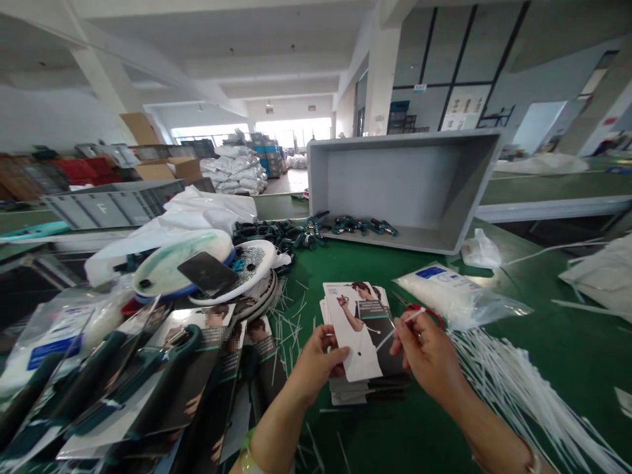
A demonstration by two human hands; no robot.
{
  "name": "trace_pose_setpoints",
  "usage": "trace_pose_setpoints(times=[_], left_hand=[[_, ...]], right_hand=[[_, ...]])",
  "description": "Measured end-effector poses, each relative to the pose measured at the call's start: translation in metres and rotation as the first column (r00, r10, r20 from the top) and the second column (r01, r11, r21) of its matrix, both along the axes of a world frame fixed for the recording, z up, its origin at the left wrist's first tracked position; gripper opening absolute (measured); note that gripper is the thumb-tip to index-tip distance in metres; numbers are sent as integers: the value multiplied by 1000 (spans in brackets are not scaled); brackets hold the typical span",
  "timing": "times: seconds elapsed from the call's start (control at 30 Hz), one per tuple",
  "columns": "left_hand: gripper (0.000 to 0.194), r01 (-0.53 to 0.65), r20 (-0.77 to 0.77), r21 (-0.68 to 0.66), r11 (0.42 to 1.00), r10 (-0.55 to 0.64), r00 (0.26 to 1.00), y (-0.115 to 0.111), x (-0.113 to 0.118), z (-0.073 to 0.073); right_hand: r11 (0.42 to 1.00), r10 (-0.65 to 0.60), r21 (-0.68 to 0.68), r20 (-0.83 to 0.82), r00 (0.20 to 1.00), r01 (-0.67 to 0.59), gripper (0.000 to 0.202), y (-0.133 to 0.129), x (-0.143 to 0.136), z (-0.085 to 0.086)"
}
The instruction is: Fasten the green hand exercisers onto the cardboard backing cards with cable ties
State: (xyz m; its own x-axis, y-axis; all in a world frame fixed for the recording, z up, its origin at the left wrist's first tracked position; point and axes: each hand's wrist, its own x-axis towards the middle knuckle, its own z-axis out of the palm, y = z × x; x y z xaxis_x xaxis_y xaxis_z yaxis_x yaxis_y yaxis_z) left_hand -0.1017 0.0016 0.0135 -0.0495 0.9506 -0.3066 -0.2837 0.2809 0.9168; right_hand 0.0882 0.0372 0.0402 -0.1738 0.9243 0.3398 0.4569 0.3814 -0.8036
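My left hand (318, 361) grips the lower left edge of a printed card (356, 329), thumb on its face. The card is tilted above a stack of similar cards (348, 394). At the card's right side, my right hand (425, 349) is closed on a thin white cable tie (388, 336), pinched between thumb and fingers. One part of the tie crosses the card's right half. Just behind my right hand lie red-handled scissors (433, 315), partly hidden by the fingers. A loose bundle of white cable ties (513, 388) spreads out to the right.
Carded dark green tools (148, 388) are piled at the left. Round tubs (180, 263) stand behind them. A grey bin (395, 187) on its side holds small dark clamps (364, 226). A plastic bag (451, 289) lies at the right. Cut tie pieces litter the green table (419, 431).
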Motion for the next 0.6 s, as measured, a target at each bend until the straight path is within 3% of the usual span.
trace_pose_setpoints(times=[0.23, 0.4, 0.5, 0.6], left_hand=[[46, -35, -20, 26, 999, 35, 999, -1, 9, 4], [44, -95, -25, 55, 994, 96, 995, -2, 14, 0], [44, -141, 17, 79, 987, 140, 990, -3, 19, 2], [42, -95, 148, 18, 995, 91, 985, -5, 21, 7]], right_hand=[[993, -94, 73, -10, 996, 94, 24, -3, -1, 4], [996, -32, 90, 39, 999, 28, 23, -7, -2, 0], [1000, -14, -16, -53, 998, 13, 25, -7, -4, -7], [963, -38, -267, -246, 968, -30, 32, -5, -9, -17]])
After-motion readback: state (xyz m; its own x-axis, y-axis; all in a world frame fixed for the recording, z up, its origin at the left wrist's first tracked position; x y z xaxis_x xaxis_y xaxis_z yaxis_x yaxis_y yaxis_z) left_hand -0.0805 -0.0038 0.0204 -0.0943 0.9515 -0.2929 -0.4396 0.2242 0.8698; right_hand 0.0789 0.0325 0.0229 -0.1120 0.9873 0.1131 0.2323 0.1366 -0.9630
